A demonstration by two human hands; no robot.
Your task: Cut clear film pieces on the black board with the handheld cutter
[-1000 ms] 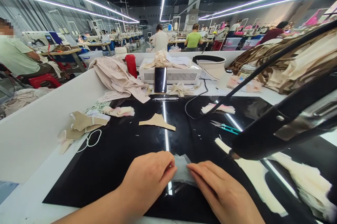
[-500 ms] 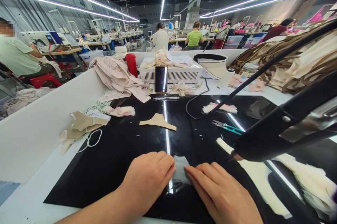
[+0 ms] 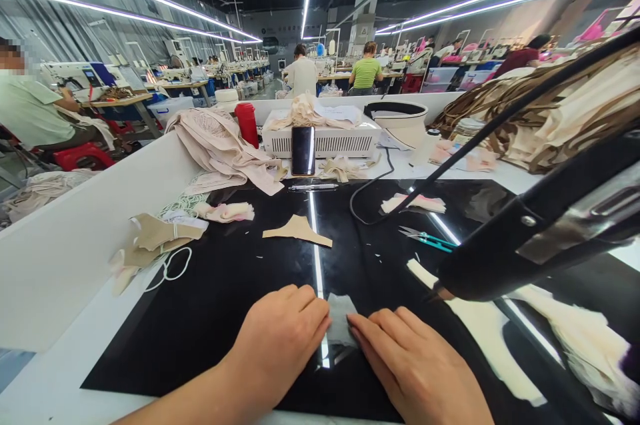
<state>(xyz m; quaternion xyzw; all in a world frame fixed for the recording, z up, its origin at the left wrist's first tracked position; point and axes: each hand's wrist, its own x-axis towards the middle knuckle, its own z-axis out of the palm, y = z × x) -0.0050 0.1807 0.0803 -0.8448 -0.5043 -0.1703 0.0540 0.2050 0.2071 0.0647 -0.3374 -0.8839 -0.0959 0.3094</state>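
A small piece of thin, sheer white fabric (image 3: 342, 320) lies over the glossy black work surface (image 3: 200, 318). My left hand (image 3: 285, 338) pinches its left edge, thumb and fingers pressed together. From the other side, my right hand (image 3: 417, 358) grips the right edge between thumb and fingertips. Part of the fabric is hidden under the fingers. Beyond my hands rests a beige curved fabric piece (image 3: 297, 230), touched by neither. To the right of my right hand lies a cream fabric piece (image 3: 485, 325).
A black arm-like device (image 3: 500, 258) slants in from the right above the cream pieces. Thread snips (image 3: 427, 238) with teal handles lie behind it. A phone (image 3: 303, 150) leans on a white vented box (image 3: 345, 143). Beige cut pieces (image 3: 160, 235) and cords are at left.
Both hands keep hold of the fabric in nearly the same pose. The whole view has shifted slightly, so things appear a little farther left.
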